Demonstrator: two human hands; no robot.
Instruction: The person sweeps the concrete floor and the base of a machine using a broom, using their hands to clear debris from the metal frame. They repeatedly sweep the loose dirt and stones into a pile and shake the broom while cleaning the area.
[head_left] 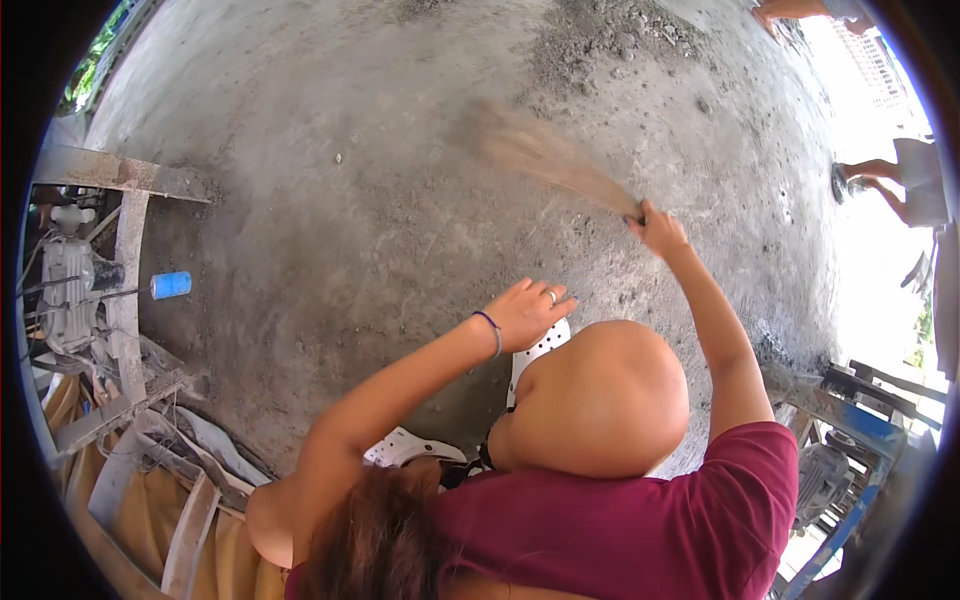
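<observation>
My right hand [660, 232] is closed round the narrow end of a brown hand broom [560, 163], whose wide bristle end is blurred over the dusty grey concrete floor [300, 230]. In front of my bent knee, my left hand [530, 314] has a ring on one finger and its fingers apart, and it holds nothing. It is above the toe of a white perforated shoe [540, 350]. The other white shoe [410, 446] shows below my left forearm.
Loose grey debris [620, 40] lies at the top. A blue can [171, 285] is beside a metal frame [130, 260] with a motor on the left. A blue frame [860, 428] stands lower right. Bare legs of other people [872, 172] show at the right edge.
</observation>
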